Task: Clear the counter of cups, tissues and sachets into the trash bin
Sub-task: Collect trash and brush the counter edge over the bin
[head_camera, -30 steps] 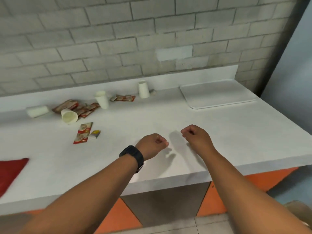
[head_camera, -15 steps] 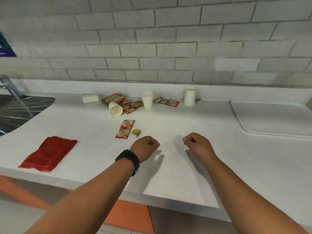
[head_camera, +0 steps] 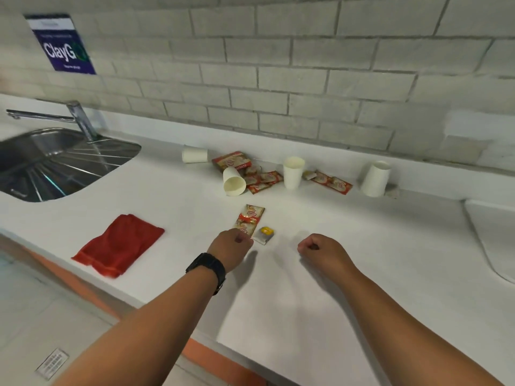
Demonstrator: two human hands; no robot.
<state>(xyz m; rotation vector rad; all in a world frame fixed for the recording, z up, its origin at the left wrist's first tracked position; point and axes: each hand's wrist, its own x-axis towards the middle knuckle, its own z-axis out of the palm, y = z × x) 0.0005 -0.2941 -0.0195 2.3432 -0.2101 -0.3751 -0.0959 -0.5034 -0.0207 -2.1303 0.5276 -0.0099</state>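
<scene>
Several white paper cups stand or lie on the white counter (head_camera: 306, 274): one tipped cup (head_camera: 194, 154) near the wall, another tipped cup (head_camera: 234, 181), an upright cup (head_camera: 293, 172) and an upside-down cup (head_camera: 375, 178). Red sachets (head_camera: 263, 179) are scattered among them, with more sachets (head_camera: 331, 181) to the right. A red-and-cream sachet (head_camera: 249, 219) and a small yellow packet (head_camera: 265, 234) lie nearer. My left hand (head_camera: 230, 247), fist closed and empty, hovers right at that sachet's near end. My right hand (head_camera: 320, 252) is also a closed fist, empty, above bare counter.
A red cloth (head_camera: 119, 243) lies at the counter's front left. A steel sink (head_camera: 55, 162) with a tap (head_camera: 78, 118) is at far left. A white tray (head_camera: 493, 227) sits at the right edge. A brick wall with a poster (head_camera: 62, 43) backs the counter.
The view has swung left, bringing the sink and poster in. My left hand has come up to the near sachet; both hands stay fisted.
</scene>
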